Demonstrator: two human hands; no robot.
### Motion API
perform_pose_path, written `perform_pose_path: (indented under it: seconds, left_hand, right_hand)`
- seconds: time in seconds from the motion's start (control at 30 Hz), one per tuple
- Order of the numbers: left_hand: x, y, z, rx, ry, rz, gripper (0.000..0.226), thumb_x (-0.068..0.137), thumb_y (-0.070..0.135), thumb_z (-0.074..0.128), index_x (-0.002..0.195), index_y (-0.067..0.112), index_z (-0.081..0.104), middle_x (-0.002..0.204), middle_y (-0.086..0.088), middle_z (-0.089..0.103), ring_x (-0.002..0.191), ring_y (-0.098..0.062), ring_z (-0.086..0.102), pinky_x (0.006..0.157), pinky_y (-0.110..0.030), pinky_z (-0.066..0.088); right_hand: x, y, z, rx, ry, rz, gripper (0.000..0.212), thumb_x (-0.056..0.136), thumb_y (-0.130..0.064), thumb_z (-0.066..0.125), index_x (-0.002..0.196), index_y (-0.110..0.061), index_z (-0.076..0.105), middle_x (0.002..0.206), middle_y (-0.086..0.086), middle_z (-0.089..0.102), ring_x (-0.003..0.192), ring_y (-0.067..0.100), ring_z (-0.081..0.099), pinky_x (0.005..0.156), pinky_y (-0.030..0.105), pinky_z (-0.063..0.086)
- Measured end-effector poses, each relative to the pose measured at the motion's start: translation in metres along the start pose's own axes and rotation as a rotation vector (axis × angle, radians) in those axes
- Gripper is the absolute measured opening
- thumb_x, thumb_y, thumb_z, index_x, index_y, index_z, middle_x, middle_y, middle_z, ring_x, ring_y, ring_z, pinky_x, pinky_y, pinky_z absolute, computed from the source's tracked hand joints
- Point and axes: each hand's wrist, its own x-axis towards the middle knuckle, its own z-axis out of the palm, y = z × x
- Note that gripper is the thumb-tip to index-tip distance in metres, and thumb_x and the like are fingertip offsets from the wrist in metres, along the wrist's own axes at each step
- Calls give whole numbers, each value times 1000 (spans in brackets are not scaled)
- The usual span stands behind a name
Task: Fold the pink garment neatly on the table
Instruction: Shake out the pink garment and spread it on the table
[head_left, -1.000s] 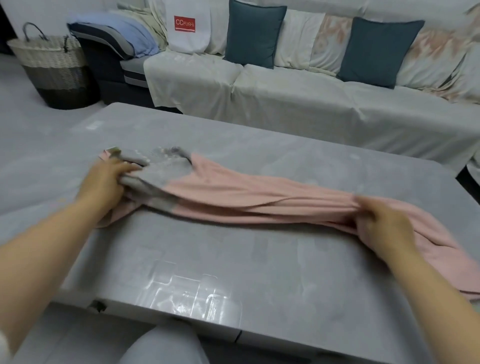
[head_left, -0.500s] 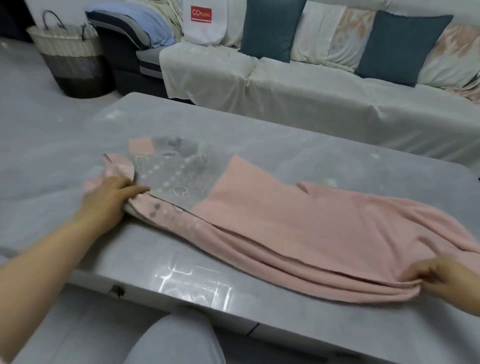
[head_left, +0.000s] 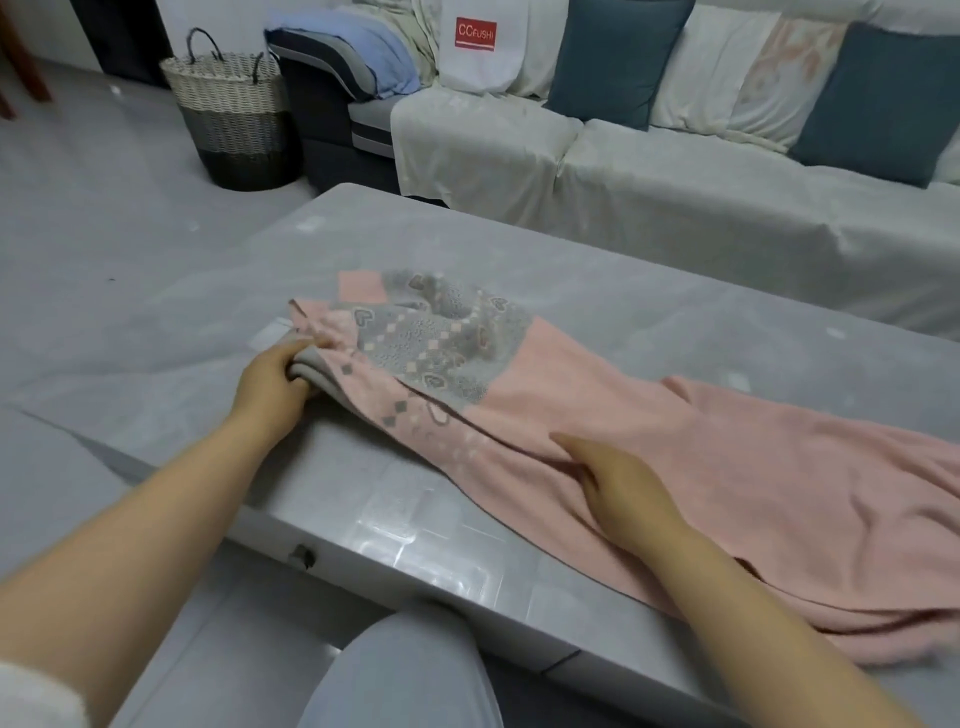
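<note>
Pink cloth covers much of the near right half of the grey table; the pink garment is laid lengthwise, running from a grey patterned end at the left-centre toward the right edge of the view, where it is bunched in loose folds near the table's front edge; the grey patterned part is marked with small hearts and diamonds, and a plain pink strip is seen at its far corner. The left hand is closed around the garment's left end, with fingers curled over a rolled grey edge and the thumb lying along the top; the cloth there is pinched, not merely touched. The right hand is laid on the garment's near side, about midway along it; its fingers are tucked into a fold of pink cloth and the thumb is stretched out over the surface, so a fold of fabric is held between them. Both bare forearms are extended from the bottom of the view; a light grey knee is seen below the table's front edge. Behind the table a sofa is draped in pale covers, with teal cushions propped along its back; a woven basket stands on the floor at the upper left, beside the sofa's dark end.
</note>
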Motion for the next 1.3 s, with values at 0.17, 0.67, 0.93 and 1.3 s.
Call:
perform_pose_path:
  seconds: [0.17, 0.67, 0.93, 1.3]
  left_hand:
    - [40, 35, -6, -198, -80, 169, 58, 69, -26, 52, 120, 2, 58, 124, -11, 55, 119, -20, 48, 91, -2, 39]
    - [3, 28, -3, -143, -151, 180, 41, 83, 8, 63, 123, 11, 53, 123, -6, 55, 105, 3, 51, 93, -24, 38]
    - [6, 26, 7, 228, -341, 254, 17, 85, 19, 62, 99, 20, 72, 105, -3, 70, 104, -23, 60, 84, -27, 39]
    - [-26, -11, -42, -114, -188, 112, 44, 70, 9, 76, 83, 48, 62, 76, 25, 67, 75, 11, 56, 70, 0, 41]
  right_hand:
    - [6, -2, -49, 284, 73, 9, 42, 89, -3, 47, 119, -31, 58, 120, -28, 54, 113, -11, 49, 91, -1, 28]
    - [-28, -49, -83, 587, -143, -89, 26, 89, -16, 51, 106, -27, 67, 105, -27, 67, 101, -11, 58, 83, 0, 38]
    - [-44, -23, -99, 531, -282, -24, 29, 81, -28, 53, 103, -40, 67, 104, -24, 68, 104, -9, 57, 88, 3, 38]
    - [29, -57, -63, 355, -310, -75, 42, 71, -51, 68, 111, -44, 56, 116, -29, 58, 110, -11, 50, 97, 15, 36]
